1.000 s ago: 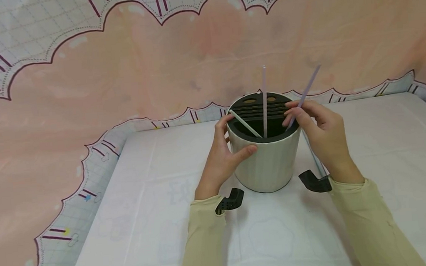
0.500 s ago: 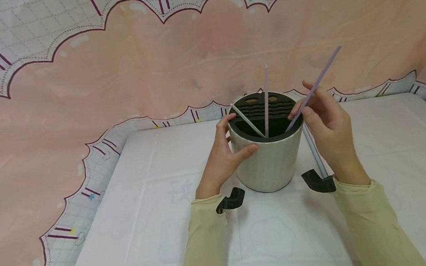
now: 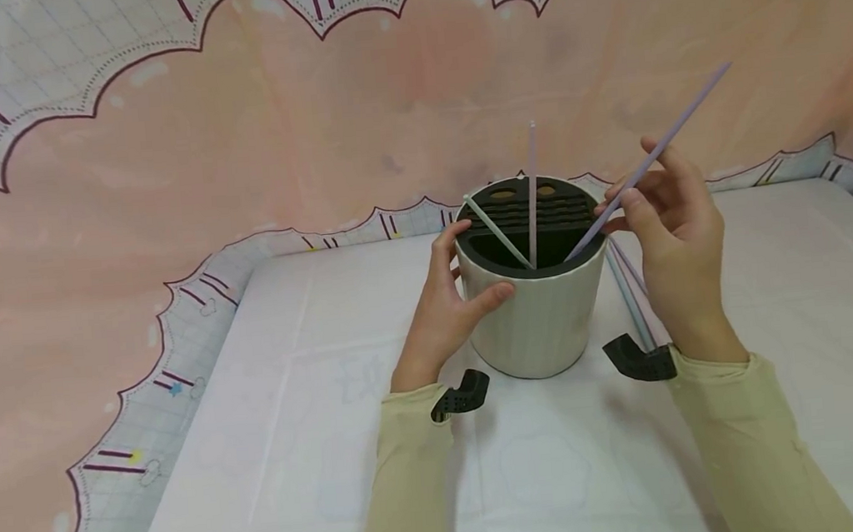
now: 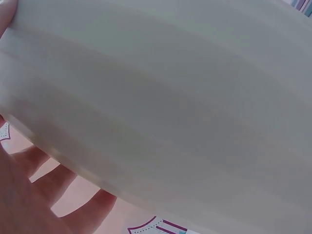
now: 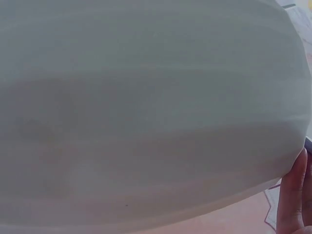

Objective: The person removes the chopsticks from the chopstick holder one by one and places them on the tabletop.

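Observation:
A white round holder (image 3: 540, 324) with a black slotted top stands upright on the table. My left hand (image 3: 441, 315) grips its left side, thumb in front and fingers around the far side. My right hand (image 3: 677, 255) pinches a purple straw (image 3: 706, 94) between thumb and fingers at the holder's right rim. That straw leans to the right, its lower end in the front opening. A pink straw (image 3: 531, 166) rises almost upright from the same opening, and a pale green straw (image 3: 497, 231) leans left. The holder's pale wall (image 4: 170, 97) fills most of both wrist views.
Several more straws (image 3: 631, 300), blue, pink and purple, lie on the white-covered table (image 3: 320, 441) right of the holder, partly hidden by my right wrist and its black camera mount (image 3: 638, 358). A peach patterned cloth (image 3: 348, 130) hangs behind the table.
My right hand has moved right and a little up, tilting the purple straw further to the right. My left hand and the holder stay in place.

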{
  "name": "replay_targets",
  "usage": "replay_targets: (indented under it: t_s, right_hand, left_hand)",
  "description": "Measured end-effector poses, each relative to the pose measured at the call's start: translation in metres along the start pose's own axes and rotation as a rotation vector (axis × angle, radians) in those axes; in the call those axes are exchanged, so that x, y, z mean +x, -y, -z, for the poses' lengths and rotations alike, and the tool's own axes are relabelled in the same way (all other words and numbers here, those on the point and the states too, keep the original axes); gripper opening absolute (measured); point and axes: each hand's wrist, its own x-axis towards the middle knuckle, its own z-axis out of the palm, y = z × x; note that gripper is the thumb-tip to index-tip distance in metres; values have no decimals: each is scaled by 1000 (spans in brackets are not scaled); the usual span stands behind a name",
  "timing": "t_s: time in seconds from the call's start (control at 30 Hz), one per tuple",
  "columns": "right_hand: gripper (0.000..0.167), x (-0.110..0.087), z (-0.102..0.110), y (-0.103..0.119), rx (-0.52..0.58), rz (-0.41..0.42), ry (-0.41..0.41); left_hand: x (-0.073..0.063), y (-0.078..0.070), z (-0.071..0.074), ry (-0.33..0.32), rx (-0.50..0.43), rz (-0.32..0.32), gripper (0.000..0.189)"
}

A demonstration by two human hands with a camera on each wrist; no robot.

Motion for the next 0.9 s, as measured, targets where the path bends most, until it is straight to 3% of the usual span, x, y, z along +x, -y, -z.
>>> replay_targets:
  t_s: [0.5,0.8,0.9]
  right_hand:
    - [43,1,1,-4,32,2,-29]
    - [42,1,3,-7,133,1,-72]
    - [41,0,2,-4,110,1,-75]
  left_hand:
    - [1,4,-1,0,-15,-10,82]
    - [1,4,-2,1,-29,12,83]
    - [2,4,-2,0,-34,17,83]
